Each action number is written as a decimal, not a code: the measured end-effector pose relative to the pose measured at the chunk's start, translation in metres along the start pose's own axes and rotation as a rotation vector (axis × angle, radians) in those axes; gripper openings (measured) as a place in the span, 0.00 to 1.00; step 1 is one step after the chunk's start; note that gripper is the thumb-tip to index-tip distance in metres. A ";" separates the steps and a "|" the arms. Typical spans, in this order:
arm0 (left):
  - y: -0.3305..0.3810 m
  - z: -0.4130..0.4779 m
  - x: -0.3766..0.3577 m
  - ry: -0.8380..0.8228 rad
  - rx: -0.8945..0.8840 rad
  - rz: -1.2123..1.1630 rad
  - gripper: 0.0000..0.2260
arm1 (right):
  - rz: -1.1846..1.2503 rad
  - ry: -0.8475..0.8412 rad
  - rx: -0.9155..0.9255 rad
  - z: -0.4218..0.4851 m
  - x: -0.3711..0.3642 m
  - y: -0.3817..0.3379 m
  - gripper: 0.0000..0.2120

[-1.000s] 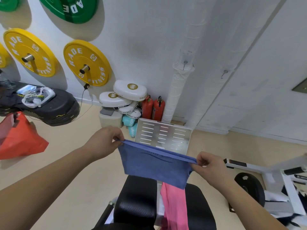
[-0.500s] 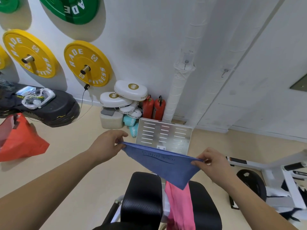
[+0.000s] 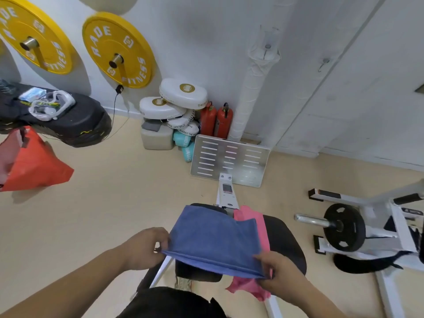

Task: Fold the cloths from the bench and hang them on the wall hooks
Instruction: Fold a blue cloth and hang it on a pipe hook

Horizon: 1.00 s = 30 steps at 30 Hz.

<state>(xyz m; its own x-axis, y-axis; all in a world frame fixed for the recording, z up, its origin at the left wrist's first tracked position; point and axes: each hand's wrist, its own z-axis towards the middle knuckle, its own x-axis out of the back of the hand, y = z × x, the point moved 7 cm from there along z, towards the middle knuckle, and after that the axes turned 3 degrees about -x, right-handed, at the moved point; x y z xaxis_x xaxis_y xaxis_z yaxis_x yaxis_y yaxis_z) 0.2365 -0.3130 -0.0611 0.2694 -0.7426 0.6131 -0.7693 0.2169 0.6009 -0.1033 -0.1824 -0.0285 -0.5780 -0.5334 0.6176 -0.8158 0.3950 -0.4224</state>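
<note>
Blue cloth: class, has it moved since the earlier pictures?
Yes. The blue cloth came down and nearer: before, its top edge overlapped the slotted plate; now it lies over the bench, clear of the plate.

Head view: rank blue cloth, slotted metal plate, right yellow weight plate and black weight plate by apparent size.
1. blue cloth (closest to camera)
2. slotted metal plate and right yellow weight plate, about alike
3. black weight plate
</note>
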 end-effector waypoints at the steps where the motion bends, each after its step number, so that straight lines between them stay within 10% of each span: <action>1: -0.001 -0.007 -0.005 0.013 0.037 -0.069 0.07 | 0.045 -0.046 -0.016 -0.004 -0.008 0.003 0.09; 17: 0.006 -0.027 -0.026 0.373 0.273 -0.469 0.09 | 0.505 0.172 -0.187 -0.003 -0.035 0.046 0.10; 30: -0.035 0.126 0.000 0.177 0.405 -0.218 0.04 | 0.562 0.265 -0.429 0.098 -0.011 0.058 0.03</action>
<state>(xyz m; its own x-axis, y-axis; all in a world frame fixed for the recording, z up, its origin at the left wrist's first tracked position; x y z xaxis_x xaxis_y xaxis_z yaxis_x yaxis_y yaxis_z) 0.1901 -0.4005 -0.1468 0.5165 -0.6165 0.5943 -0.8381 -0.2216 0.4986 -0.1458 -0.2271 -0.1251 -0.8369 0.0105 0.5473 -0.2894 0.8402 -0.4586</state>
